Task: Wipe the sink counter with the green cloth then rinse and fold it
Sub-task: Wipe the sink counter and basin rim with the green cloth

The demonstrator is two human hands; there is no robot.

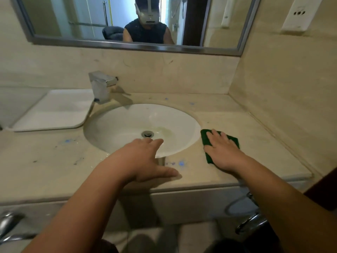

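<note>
A: Nearest us, what are the hands doing?
B: The left hand [145, 161] rests open on the near edge of the counter [54, 161], fingers straight toward the basin [193, 121]. Blue spots [181, 163] lie just right of it.
A: And the green cloth [206, 137]?
B: Right of the basin, flat under the right hand [224, 150], whose fingers are spread straight, pressing, not gripping. Its long side seems to run near to far.
A: Next stroke?
B: Probably leftward to those spots; the faucet [102, 88] stands far left.
</note>
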